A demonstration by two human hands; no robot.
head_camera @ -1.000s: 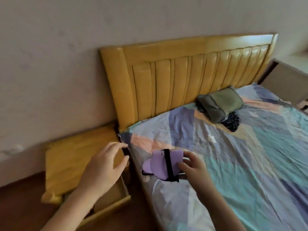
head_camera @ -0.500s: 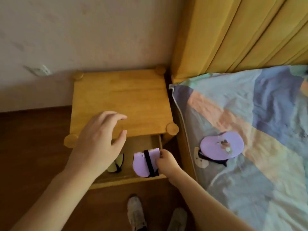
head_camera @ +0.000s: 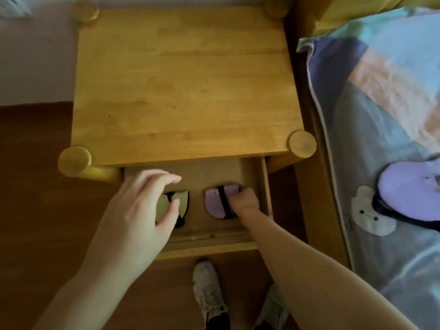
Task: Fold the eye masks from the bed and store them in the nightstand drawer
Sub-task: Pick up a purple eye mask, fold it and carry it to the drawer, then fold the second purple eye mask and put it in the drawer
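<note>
The wooden nightstand's drawer point(head_camera: 214, 244) stands pulled out below me. My right hand point(head_camera: 244, 201) is inside it, fingers curled around a folded purple eye mask point(head_camera: 215, 202) with a black strap, which lies on the drawer floor at the right. A folded pale green and black eye mask point(head_camera: 182, 202) lies in the drawer's left half. My left hand point(head_camera: 133, 215) hovers over that mask with relaxed, spread fingers and holds nothing. Another purple eye mask point(head_camera: 409, 198) lies unfolded on the bed point(head_camera: 392, 129) at the right, its black strap under it.
The nightstand top point(head_camera: 183, 84) has round corner posts. A white bear patch point(head_camera: 371, 214) sits on the patterned bedsheet near the bed's edge. My two shoes point(head_camera: 207, 289) stand on the dark wood floor in front of the drawer. A pale wall is at the upper left.
My view swung from the bed down onto the nightstand. My right hand carried the folded purple mask from the bed into the drawer and lowered it to the drawer floor. The left hand stayed hovering.
</note>
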